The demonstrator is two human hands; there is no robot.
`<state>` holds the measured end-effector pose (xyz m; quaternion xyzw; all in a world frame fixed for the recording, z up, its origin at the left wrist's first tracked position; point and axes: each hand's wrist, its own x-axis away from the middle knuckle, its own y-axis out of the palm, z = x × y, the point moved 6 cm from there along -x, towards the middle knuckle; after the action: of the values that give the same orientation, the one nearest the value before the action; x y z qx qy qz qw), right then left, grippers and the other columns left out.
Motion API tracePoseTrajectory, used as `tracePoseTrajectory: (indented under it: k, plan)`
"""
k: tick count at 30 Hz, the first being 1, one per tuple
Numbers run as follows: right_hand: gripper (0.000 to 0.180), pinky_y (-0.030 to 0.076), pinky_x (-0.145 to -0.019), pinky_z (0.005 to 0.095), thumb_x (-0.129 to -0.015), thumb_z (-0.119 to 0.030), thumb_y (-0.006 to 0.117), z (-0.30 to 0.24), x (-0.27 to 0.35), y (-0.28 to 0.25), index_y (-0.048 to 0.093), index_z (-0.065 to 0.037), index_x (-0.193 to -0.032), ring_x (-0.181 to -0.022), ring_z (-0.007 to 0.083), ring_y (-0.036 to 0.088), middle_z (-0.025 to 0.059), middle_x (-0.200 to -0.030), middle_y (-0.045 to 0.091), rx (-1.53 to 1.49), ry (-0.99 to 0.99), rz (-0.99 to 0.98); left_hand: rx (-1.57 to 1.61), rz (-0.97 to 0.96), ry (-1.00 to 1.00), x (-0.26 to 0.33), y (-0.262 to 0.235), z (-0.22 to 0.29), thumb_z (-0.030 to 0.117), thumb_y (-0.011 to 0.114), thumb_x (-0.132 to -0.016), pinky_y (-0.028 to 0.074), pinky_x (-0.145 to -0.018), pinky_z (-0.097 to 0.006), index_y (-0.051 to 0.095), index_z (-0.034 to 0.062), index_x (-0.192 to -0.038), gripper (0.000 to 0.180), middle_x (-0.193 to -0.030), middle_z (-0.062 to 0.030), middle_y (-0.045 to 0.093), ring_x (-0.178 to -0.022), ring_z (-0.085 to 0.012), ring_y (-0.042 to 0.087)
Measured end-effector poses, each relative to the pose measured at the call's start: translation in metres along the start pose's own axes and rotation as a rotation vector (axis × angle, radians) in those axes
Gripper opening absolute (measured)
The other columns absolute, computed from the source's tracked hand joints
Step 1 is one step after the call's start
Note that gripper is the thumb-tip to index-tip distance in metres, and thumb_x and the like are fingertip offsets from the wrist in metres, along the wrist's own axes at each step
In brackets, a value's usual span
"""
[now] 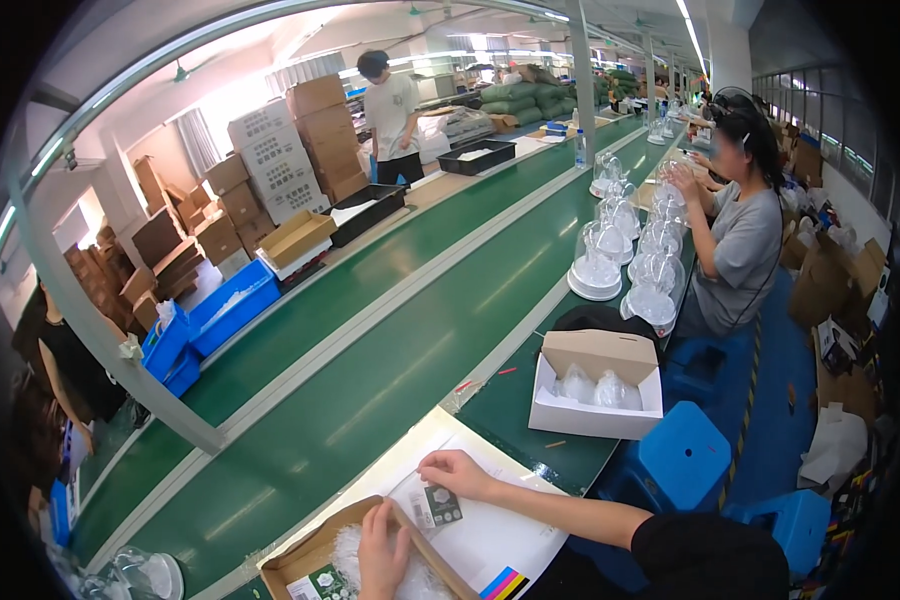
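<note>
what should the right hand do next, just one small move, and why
Probably pinch the flat dark-green-and-white printed card and lift it off the large white sheet: the right hand has its fingertips at the card's upper edge, while the left hand is at the open brown cardboard box. Whether the right grip is firm, I can't tell.

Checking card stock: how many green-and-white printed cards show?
2: one card by the right hand, over the white sheet; another in the cardboard box, left of the left hand. Others may be hidden there.
</note>
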<state>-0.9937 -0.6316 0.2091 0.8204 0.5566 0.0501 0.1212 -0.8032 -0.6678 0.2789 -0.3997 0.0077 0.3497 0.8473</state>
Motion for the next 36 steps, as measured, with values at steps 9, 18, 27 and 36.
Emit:
tracePoseTrajectory:
  k: [9,18,27,36]
  plan:
    - [0.017,0.052,-0.074,0.0235,-0.091,-0.013,0.059,0.001,0.0,0.001,0.061,0.001,-0.1,-0.084,0.0103,0.062,0.0044,-0.089,0.064,-0.004,0.006,-0.005,-0.016,0.004,0.004,0.001,-0.002,-0.001,0.002,0.06,-0.081,0.05,-0.082,-0.033,0.048,0.0012,-0.126,0.047,-0.119,-0.0168,0.052,-0.091,-0.026,0.062]
    - [0.015,0.052,-0.075,0.0237,-0.091,-0.011,0.059,0.006,-0.002,-0.002,0.062,0.001,-0.1,-0.084,0.0101,0.062,0.0042,-0.09,0.064,-0.002,0.021,0.001,-0.019,0.006,0.011,-0.001,-0.005,0.007,0.004,0.06,-0.081,0.049,-0.084,-0.034,0.048,0.0022,-0.126,0.047,-0.121,-0.0176,0.051,-0.096,-0.0282,0.062]
    - [0.015,0.05,-0.072,0.021,-0.091,-0.012,0.058,0.006,-0.002,-0.002,0.062,0.001,-0.098,-0.078,0.0074,0.06,0.0033,-0.084,0.064,-0.052,-0.001,0.021,0.002,-0.01,-0.01,0.0,-0.002,0.0,0.011,0.065,-0.08,0.049,-0.084,-0.037,0.047,0.0033,-0.129,0.052,-0.122,-0.0197,0.05,-0.097,-0.0327,0.059]
    - [0.017,0.052,-0.076,0.023,-0.091,-0.012,0.059,0.009,-0.002,-0.004,0.061,0.001,-0.101,-0.086,0.0106,0.063,0.0047,-0.091,0.064,0.005,0.025,0.008,0.025,-0.002,-0.022,0.001,-0.004,0.003,0.004,0.061,-0.082,0.05,-0.082,-0.033,0.048,0.0015,-0.127,0.047,-0.122,-0.0176,0.051,-0.092,-0.027,0.062]
